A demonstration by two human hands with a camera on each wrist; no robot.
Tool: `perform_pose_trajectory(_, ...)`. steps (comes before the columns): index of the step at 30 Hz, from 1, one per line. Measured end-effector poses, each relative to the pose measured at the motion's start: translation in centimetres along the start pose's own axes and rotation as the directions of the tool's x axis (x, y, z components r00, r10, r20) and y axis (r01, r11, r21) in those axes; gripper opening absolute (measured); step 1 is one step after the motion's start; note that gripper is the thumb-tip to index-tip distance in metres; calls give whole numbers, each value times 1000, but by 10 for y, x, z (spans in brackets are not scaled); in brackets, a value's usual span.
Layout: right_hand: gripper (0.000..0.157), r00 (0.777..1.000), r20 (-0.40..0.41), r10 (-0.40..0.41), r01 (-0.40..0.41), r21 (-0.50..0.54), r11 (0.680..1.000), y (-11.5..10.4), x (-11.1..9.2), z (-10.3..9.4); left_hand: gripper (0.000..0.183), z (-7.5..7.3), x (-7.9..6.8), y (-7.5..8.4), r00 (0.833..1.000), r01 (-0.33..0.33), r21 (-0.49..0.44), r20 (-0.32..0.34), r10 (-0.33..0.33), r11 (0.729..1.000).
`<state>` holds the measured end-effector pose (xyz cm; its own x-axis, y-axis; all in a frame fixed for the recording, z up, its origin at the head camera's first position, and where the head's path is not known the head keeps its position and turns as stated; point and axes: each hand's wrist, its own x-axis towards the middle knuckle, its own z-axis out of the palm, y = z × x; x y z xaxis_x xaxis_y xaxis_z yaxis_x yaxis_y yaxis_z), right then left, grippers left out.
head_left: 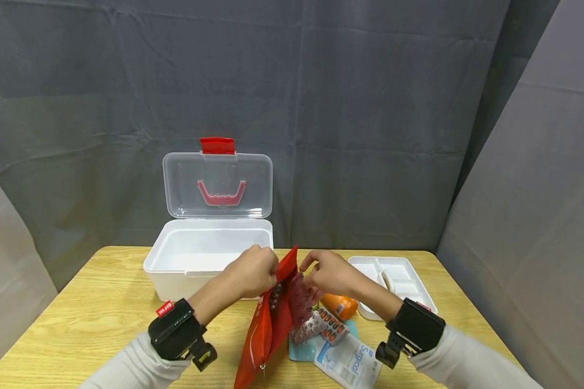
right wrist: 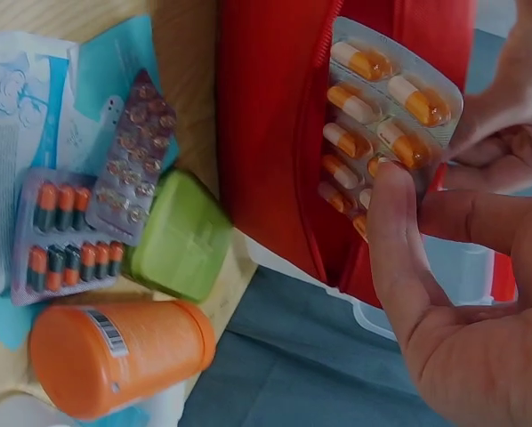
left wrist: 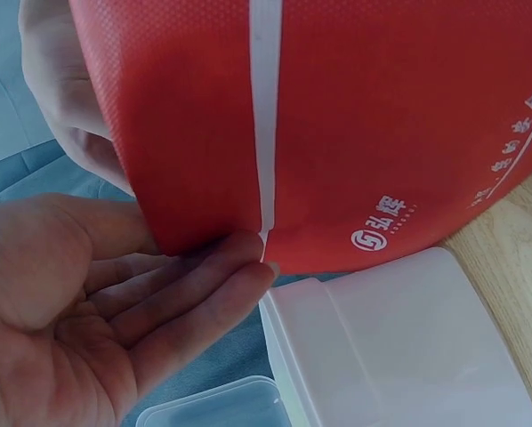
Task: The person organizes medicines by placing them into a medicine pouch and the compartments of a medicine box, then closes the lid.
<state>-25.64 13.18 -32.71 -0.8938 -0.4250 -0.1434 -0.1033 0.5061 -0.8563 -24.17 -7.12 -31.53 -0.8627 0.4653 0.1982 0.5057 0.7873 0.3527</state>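
Note:
My left hand (head_left: 254, 271) grips the top edge of a red zip pouch (head_left: 259, 337), which hangs tilted over the front middle of the table. White print and a pale stripe run along the pouch's outer face (left wrist: 337, 116) in the left wrist view. Between thumb and fingers, my right hand (right wrist: 479, 294) pinches a blister pack (right wrist: 386, 98) of orange-and-white capsules at the unzipped mouth of the pouch. Part of this pack overlaps the red opening. Inside the pouch, more blister pack bubbles (head_left: 275, 296) show in the head view.
Behind the left hand stands a white box (head_left: 175, 275) with its clear lid (head_left: 190, 178) raised. Right of the pouch lie capsule blister packs (right wrist: 66, 236), a green case (right wrist: 181, 236), an orange bottle (right wrist: 124, 351) and a surgical packet (head_left: 352, 362). A white divided tray (head_left: 411, 278) sits farther right.

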Motion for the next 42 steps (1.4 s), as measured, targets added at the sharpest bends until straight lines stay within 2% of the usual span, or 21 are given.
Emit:
perform_pose_trajectory(7,29,1000,-9,-4,4,-5,1000,4,2,8,27,2,1,-1,1000,-8,-11,-2,8,1000)
perform_pose_trajectory(14,8,999,5,-47,47,7,999,11,2,10,28,2,2,0,1000,-15,-6,-3,15,1000)
perform_pose_trajectory(22,7,999,27,-31,29,74,997,19,4,16,27,1,1,3,1000,-2,2,-3,2,1000)
perform_pose_trajectory(32,7,996,81,-26,17,112,994,24,-1,29,27,2,0,1,1000,-28,-2,-13,28,1000)
perform_pose_trajectory(42,5,994,106,-34,34,3,999,26,-3,36,28,2,0,0,999,-44,4,-23,44,999)
